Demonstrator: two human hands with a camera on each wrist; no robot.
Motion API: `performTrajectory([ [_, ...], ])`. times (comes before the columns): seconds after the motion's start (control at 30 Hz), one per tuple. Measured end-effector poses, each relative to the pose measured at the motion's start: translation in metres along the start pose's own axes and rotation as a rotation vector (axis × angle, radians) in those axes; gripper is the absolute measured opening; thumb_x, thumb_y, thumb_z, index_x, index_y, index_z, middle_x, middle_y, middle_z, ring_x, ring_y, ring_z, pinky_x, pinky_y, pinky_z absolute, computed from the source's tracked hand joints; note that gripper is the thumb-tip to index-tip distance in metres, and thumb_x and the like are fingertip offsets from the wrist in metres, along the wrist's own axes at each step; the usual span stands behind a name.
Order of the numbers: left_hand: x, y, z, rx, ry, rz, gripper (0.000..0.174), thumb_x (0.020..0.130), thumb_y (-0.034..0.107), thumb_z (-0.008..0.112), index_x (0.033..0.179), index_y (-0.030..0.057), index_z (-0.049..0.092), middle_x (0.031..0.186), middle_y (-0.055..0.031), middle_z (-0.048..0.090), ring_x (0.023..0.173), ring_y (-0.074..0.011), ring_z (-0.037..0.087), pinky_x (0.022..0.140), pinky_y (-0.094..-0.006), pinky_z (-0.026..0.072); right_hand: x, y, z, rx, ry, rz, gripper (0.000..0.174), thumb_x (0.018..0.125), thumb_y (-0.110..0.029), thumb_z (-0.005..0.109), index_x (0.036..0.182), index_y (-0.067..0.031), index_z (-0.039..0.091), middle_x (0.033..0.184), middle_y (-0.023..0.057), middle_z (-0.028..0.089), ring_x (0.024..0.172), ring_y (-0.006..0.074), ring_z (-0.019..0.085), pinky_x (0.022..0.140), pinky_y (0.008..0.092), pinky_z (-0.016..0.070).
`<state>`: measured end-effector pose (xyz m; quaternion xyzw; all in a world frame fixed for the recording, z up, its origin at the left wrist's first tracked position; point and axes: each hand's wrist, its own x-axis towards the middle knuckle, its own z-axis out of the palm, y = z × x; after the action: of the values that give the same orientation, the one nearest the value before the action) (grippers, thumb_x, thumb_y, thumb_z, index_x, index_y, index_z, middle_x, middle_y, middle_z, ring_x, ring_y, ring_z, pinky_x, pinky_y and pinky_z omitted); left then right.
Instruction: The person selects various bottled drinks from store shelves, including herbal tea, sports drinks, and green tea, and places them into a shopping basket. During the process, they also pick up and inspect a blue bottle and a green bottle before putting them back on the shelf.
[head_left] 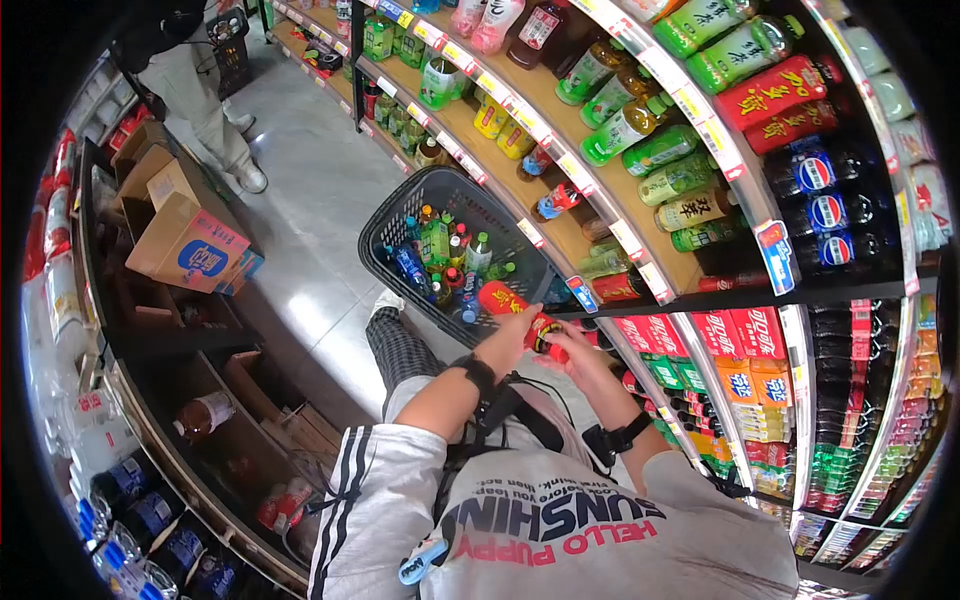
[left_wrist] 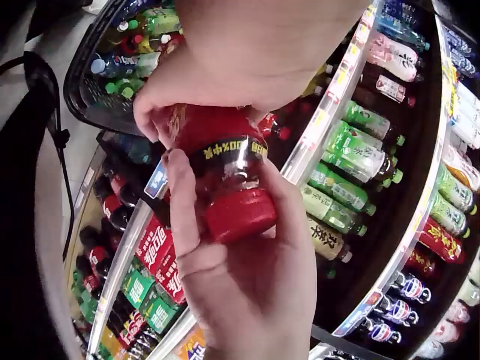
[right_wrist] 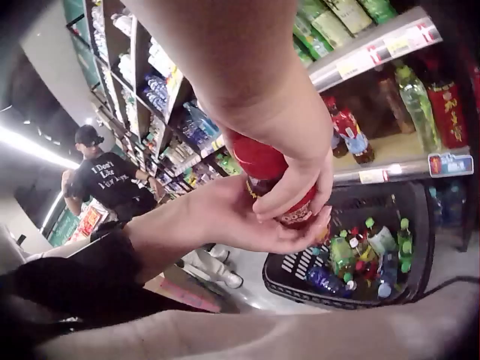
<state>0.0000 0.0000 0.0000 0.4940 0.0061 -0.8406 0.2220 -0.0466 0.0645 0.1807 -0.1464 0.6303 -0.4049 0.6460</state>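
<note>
Both hands hold one drink bottle (head_left: 498, 297) with a red label, yellow characters and a red cap (left_wrist: 241, 216). It lies tilted in front of the body, its base end toward the shopping basket. My left hand (head_left: 514, 334) wraps around the bottle's body; in the right wrist view the left hand (right_wrist: 244, 223) reaches in from the left beneath it. Nearer the cap end, my right hand (head_left: 577, 356) grips it. The left wrist view shows the right hand (left_wrist: 244, 281) with fingers and thumb on opposite sides of the bottle's neck. Part of the label is hidden by the hands.
A black shopping basket (head_left: 385, 215) with several drink bottles stands on the floor just ahead. Drink shelves (head_left: 640, 85) line the right side. Opened cardboard boxes (head_left: 190, 240) and a low shelf are on the left. Another person (right_wrist: 112, 180) stands farther along the aisle.
</note>
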Motion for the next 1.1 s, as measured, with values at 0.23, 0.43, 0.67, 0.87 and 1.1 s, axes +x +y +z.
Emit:
performTrajectory([
  [0.23,-0.095,0.071,0.010,0.228,-0.298,-0.103,0.036,0.083,0.034,0.045,0.107,0.0075,0.047,0.102,-0.0133,0.054,0.091,-0.0296,0.056,0.081,-0.0457,0.0432,-0.051,-0.033,0.003,-0.130,0.083,-0.171,0.052,0.072,-0.009,0.059,0.120,-0.0022,0.040,0.103,0.0114,0.052,0.086,0.0204,0.058,0.066,0.0328,0.0534],
  [0.43,-0.171,0.116,0.021,0.443,-0.221,0.076,0.038,0.084,0.037,0.042,0.113,0.0121,0.045,0.109,-0.0122,0.051,0.096,-0.0337,0.052,0.084,-0.0501,0.0397,-0.101,-0.060,-0.006,-0.119,0.091,-0.321,0.050,0.070,-0.005,0.061,0.117,-0.0020,0.045,0.082,0.0100,0.057,0.065,0.0186,0.060,0.054,0.0267,0.0518],
  [0.67,-0.194,0.133,0.043,0.748,-0.233,-0.092,0.039,0.081,0.043,0.044,0.111,0.0198,0.048,0.112,-0.0042,0.050,0.094,-0.0273,0.050,0.088,-0.0465,0.0334,-0.144,-0.076,-0.001,-0.131,0.265,-0.563,0.040,0.073,-0.018,0.065,0.108,-0.0051,0.050,0.071,0.0038,0.056,0.052,0.0102,0.055,0.044,0.0206,0.0435],
  [0.87,-0.246,0.151,0.075,0.819,-0.483,-0.078,0.045,0.078,0.041,0.044,0.115,0.0160,0.047,0.109,-0.0022,0.054,0.091,-0.0246,0.053,0.084,-0.0339,0.0361,-0.162,-0.084,-0.009,0.264,0.402,-0.836,0.038,0.074,-0.015,0.065,0.107,-0.0060,0.048,0.094,0.0010,0.056,0.084,0.0087,0.053,0.069,0.0234,0.0429],
  [1.1,-0.316,0.166,0.151,0.773,-0.696,0.096,0.044,0.083,0.036,0.041,0.120,0.0105,0.041,0.118,-0.0065,0.049,0.102,-0.0279,0.051,0.092,-0.0368,0.0317,-0.201,-0.154,0.004,0.388,0.484,-1.096,0.048,0.082,-0.010,0.055,0.124,-0.0042,0.032,0.113,0.0067,0.047,0.100,0.0152,0.050,0.076,0.0294,0.0474],
])
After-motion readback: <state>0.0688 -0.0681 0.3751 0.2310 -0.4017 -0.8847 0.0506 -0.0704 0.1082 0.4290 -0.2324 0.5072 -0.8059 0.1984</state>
